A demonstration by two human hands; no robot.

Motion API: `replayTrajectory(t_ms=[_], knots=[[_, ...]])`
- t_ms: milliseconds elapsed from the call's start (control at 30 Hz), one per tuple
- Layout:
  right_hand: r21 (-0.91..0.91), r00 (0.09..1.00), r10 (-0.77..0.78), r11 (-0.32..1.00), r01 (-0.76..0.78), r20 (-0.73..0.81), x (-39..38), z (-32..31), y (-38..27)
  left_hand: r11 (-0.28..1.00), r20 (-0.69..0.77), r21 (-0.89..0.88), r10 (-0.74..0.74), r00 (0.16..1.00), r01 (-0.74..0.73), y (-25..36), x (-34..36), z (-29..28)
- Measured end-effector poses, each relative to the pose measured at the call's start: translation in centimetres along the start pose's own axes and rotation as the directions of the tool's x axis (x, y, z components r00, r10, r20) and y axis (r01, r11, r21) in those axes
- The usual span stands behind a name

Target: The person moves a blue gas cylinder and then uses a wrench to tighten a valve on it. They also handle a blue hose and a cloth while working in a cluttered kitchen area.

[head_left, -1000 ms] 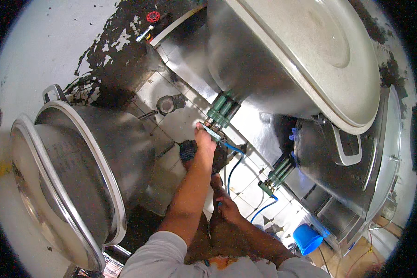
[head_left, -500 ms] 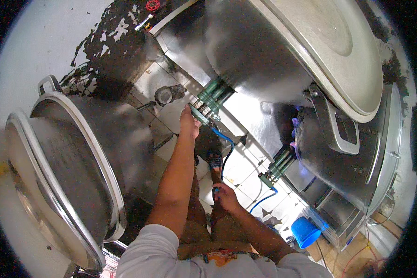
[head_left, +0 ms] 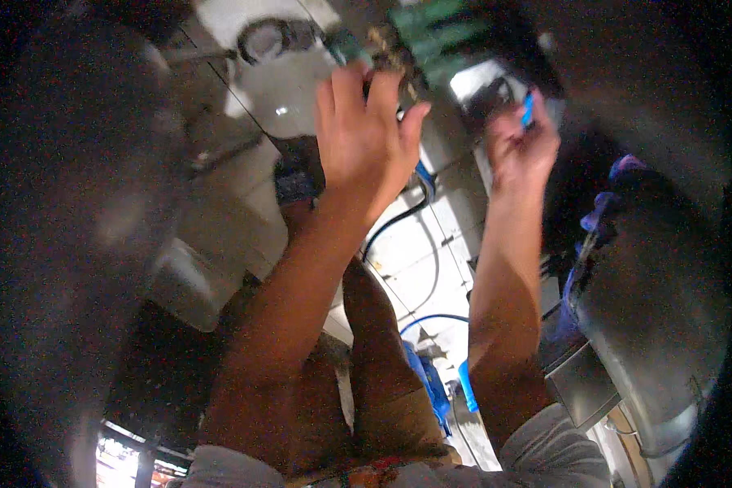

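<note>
My left hand (head_left: 366, 134) reaches forward with its fingers spread and thumb apart, its fingertips at the brass-coloured fittings (head_left: 390, 53) of a green gas burner (head_left: 443, 32). Whether the fingertips touch the fittings is hard to tell through the blur. My right hand (head_left: 522, 154) is to the right of the burner, near the dark space under the large pot. Its fingers are closed on a small bright blue thing (head_left: 529, 111), shaped like a lighter. A blue and black hose (head_left: 394, 220) runs back from the burner between my forearms.
Blue-violet flames (head_left: 598, 213) burn beneath a metal pot (head_left: 659, 325) on the right. A big pot (head_left: 81, 220) looms at the left. A round grey piece (head_left: 264, 41) lies on the tiled floor. Blue objects (head_left: 431, 390) are near my legs.
I have leaned in closer to the burner. My right hand has risen from beside my legs to the burner's right side. My left hand has let go of the burner's end and spread its fingers.
</note>
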State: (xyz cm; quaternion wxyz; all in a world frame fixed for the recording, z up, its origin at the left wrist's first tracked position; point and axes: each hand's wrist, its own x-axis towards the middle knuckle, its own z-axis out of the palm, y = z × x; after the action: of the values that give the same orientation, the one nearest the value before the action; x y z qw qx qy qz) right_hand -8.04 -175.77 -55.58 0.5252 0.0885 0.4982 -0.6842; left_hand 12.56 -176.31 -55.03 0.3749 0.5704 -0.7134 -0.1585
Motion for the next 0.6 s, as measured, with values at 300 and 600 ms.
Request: replayTrajectory(t_ms=[300, 600], knots=[[0.412, 0.998, -0.061, 0.909, 0.058, -0.007, 5.0, -1.4, -2.0, 0.974, -0.257, -0.140, 0.141, 0.956, -0.181, -4.3, -2.4, 4.6], [0.396, 0.996, -0.092, 0.914, 0.088, -0.008, 8.4, -1.6, -5.5, 0.970, -0.164, -0.184, 0.127, 0.978, -0.157, -4.0, -3.0, 4.0]])
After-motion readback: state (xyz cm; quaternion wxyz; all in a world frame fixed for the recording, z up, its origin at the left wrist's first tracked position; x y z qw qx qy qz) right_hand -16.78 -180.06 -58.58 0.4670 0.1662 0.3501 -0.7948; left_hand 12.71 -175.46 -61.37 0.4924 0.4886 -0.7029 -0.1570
